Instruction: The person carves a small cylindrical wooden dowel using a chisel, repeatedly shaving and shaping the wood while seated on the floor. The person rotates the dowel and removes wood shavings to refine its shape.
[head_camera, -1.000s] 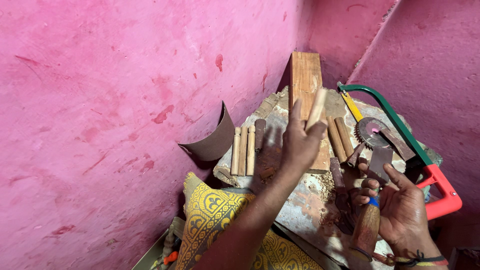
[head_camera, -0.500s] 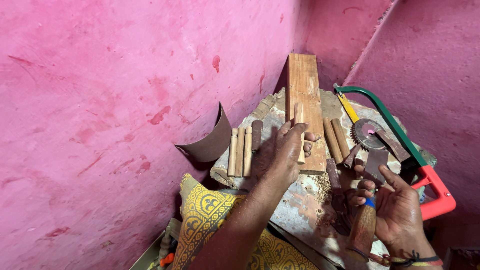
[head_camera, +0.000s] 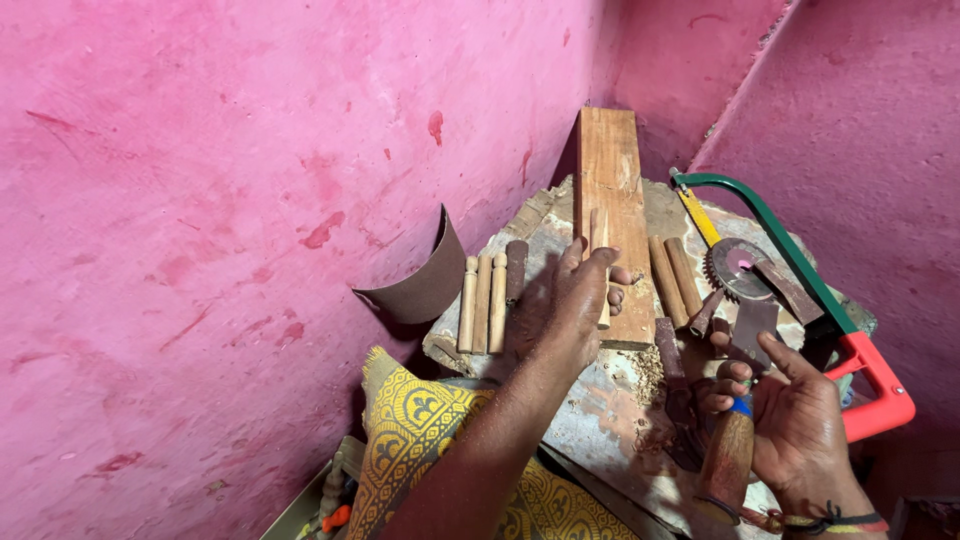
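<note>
Gripping a slim wooden peg (head_camera: 600, 262) against the plank (head_camera: 612, 230) at frame centre, the left hand (head_camera: 570, 300) risks slippage if the chisel (head_camera: 735, 440), clasped in the right hand (head_camera: 795, 425), strikes off-axis.

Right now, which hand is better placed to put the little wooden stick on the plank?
Probably the left hand. It already grips the wooden stick right over the plank. The right hand is busy holding a wooden-handled tool, nearer the person.

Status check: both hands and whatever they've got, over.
Left hand gripping a pale wooden peg over the plank. Right hand holding a wooden-handled tool. Hacksaw lying alongside.
</note>
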